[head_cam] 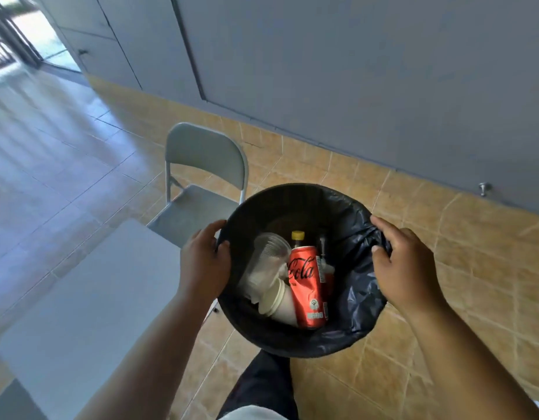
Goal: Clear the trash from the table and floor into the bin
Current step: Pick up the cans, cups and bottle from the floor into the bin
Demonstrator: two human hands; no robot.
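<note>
A round bin (357, 310) lined with a black bag is held up in front of me, seen from above. My left hand (206, 262) grips its left rim and my right hand (404, 265) grips the bag at its right rim. Inside lie a red Coca-Cola can (307, 286), a clear plastic cup (269, 253), stacked white paper cups (277, 300) and a dark bottle with a yellow cap (298, 236).
A grey folding chair (201, 180) stands just beyond the bin. A grey table (86, 298) fills the lower left. The floor is tan tile (459, 268), with a grey wall (353, 71) behind. My dark trouser leg (262, 386) shows below the bin.
</note>
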